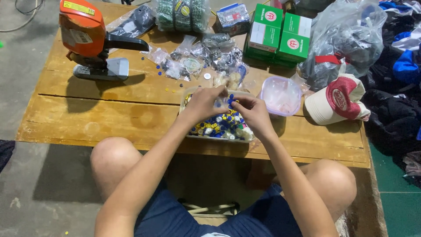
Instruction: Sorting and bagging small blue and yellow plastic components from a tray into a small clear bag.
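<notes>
A clear plastic tray (187,94) full of small blue, yellow and silver buttons (219,125) sits on the low wooden table (109,114), near its front edge. My left hand (204,102) and my right hand (253,113) hover over the tray, fingertips meeting above the buttons. Both pinch a small blue piece (230,99) between them; what exactly it is stays too small to tell.
An orange cutting machine (87,39) stands at the back left. Small plastic bags of fasteners (197,57) lie behind the tray. A clear lidded box (280,94), green cartons (280,35), a red-and-cream cap (337,101) and bagged clothing (346,35) fill the right. My knees flank the table's front edge.
</notes>
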